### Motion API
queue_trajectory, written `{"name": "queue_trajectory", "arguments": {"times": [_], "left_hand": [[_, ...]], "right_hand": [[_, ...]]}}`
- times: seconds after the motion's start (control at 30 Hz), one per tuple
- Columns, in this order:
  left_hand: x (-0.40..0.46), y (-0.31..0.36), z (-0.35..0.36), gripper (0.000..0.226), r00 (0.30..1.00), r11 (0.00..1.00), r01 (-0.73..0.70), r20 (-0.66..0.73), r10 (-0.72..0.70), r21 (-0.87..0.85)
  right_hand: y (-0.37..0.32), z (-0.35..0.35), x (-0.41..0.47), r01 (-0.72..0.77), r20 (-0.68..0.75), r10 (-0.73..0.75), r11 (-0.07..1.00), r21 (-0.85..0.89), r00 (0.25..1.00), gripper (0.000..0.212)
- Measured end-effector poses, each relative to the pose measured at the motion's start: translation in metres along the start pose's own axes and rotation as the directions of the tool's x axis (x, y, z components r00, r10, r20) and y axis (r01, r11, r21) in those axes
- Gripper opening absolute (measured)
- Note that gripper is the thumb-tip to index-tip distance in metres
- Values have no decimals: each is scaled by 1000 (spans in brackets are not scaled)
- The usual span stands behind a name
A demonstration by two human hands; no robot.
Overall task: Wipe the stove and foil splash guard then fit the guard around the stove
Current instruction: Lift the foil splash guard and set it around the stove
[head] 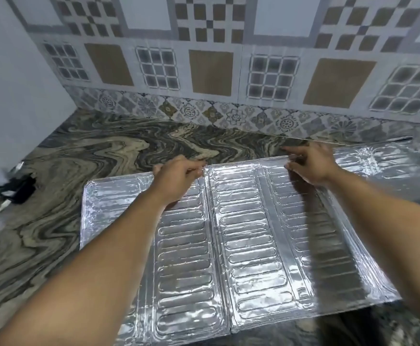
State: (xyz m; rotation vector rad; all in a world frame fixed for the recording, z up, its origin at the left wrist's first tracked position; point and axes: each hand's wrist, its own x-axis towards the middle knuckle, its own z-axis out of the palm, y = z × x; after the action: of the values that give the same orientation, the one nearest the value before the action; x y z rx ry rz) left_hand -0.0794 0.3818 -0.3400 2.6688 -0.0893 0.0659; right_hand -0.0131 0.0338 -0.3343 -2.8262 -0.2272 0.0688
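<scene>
1. I see the foil splash guard (241, 233) lying opened out, nearly flat, on the marbled countertop (79, 151), its embossed panels running from my fingertips back toward me.
2. My left hand (179, 176) has its fingers pinched together on the guard's far edge, just left of a fold line.
3. My right hand (311, 166) grips the same far edge further right, thumb under and fingers closed over the rim; motion blur softens the fingertips.
4. Beyond both sets of fingers lies bare counter, then the patterned tile wall (211, 71).
5. Right of my right fingers, the last panel (391, 161) carries on toward the frame edge.
6. Well left of my left fingers, small dark and white objects (16, 188) sit blurred on the counter; I cannot tell what they are.
</scene>
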Motion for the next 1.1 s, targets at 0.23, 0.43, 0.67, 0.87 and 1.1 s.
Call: {"name": "queue_trajectory", "arguments": {"times": [0.23,0.43,0.67,0.87,1.1], "left_hand": [[-6,11,-41,30,988,992,98,-110,-107,-81],[-27,9,-91,25,973,996,72,-216,-81,-49],[-46,-17,-139,25,978,996,37,-201,-52,-78],[-56,-38,-163,31,988,997,-14,-151,2,-78],[-51,-30,-179,34,975,999,-35,-218,41,31]], "right_hand": [[-22,-34,4,106,-130,-82,977,185,988,36],[-30,-67,11,226,-153,-239,969,-97,959,40],[-32,-91,4,269,-138,-254,957,104,957,56],[-30,-103,-5,285,-175,-263,952,113,949,53],[-25,-124,-18,334,-241,-309,940,67,920,45]]}}
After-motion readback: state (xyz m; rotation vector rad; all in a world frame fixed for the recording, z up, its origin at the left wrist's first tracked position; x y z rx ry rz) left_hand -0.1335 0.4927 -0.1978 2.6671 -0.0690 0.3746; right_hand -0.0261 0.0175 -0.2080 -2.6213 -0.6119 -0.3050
